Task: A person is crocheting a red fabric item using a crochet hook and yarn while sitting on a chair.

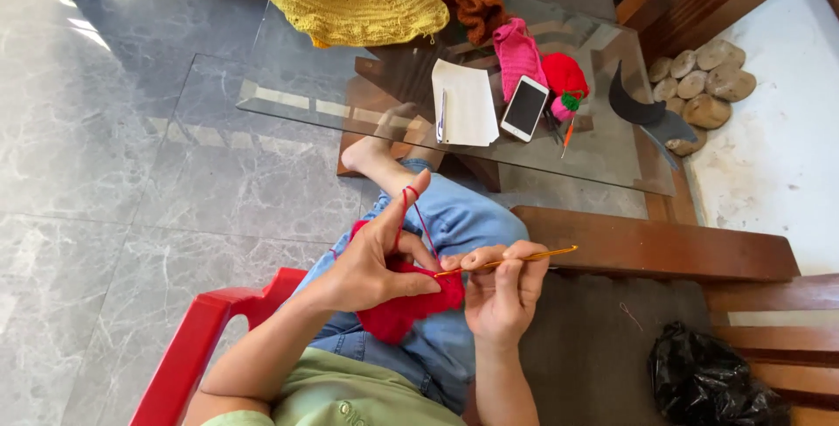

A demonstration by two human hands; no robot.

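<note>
My left hand [376, 256] pinches a red crocheted piece [411, 308] over my lap, with red yarn [409, 203] looped around the raised index finger. My right hand [502, 290] grips an orange crochet hook [516, 260], its tip at the edge of the red piece beside my left thumb. I sit in a red plastic chair [205, 339], in blue jeans, one bare foot resting under the glass table.
A glass table [288, 98] ahead carries a yellow knit piece [358, 6], brown, pink and red knits, a white paper with a pen [468, 103] and a phone [524, 107]. A wooden bench [655, 247], black bag [712, 382] and stones [699, 85] lie right.
</note>
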